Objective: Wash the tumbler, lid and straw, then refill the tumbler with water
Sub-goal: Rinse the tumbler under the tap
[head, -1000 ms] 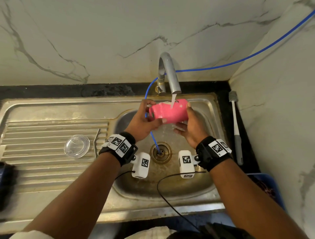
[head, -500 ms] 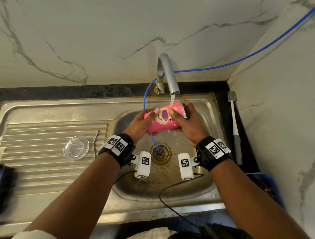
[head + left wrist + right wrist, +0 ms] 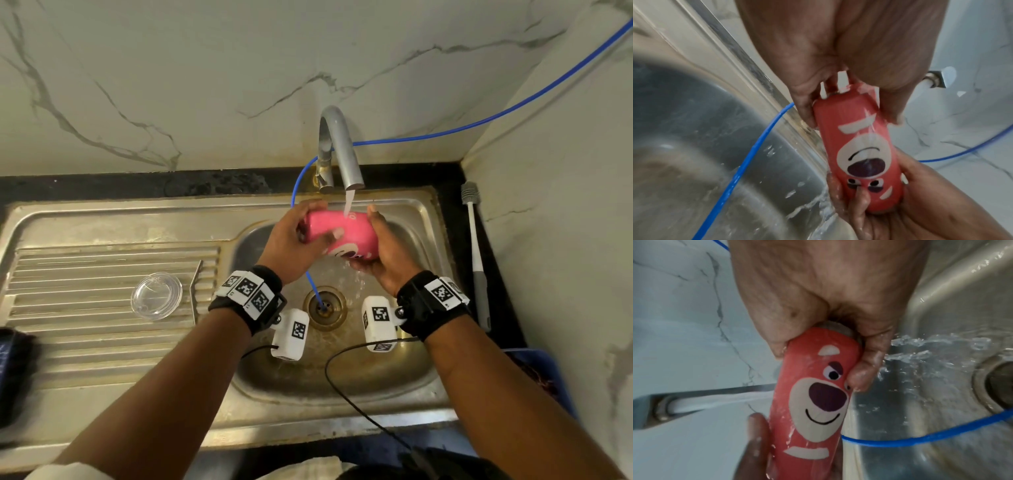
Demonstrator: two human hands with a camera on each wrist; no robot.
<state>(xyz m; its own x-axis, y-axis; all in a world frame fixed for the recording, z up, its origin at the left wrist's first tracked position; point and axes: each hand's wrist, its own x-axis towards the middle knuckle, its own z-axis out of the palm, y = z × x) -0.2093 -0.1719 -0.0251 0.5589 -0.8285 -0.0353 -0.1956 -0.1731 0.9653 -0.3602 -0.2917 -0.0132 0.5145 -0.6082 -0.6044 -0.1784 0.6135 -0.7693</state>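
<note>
Both hands gripping pink tumbler [image 3: 342,236], under running tap [image 3: 339,150]

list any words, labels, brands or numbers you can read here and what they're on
No readable words, brands or numbers.
Pink tumbler: only a cartoon bear face, no lettering.
Wrist bands and cameras: black-and-white square code markers, no text.
Dark object at the left edge: faint pale marks, too blurred to read.
Clear lid and bottle brush: no markings visible.

I hold the tumbler [image 3: 337,236] sideways under the faucet [image 3: 339,147], over the sink [image 3: 342,377] basin, left hand [image 3: 291,240] and right hand [image 3: 383,253] at its ends. Lid [image 3: 156,296] and straw [image 3: 195,291] lie on the drainboard [image 3: 85,342] left; a brush [image 3: 476,253] lies along the counter's right edge.
</note>
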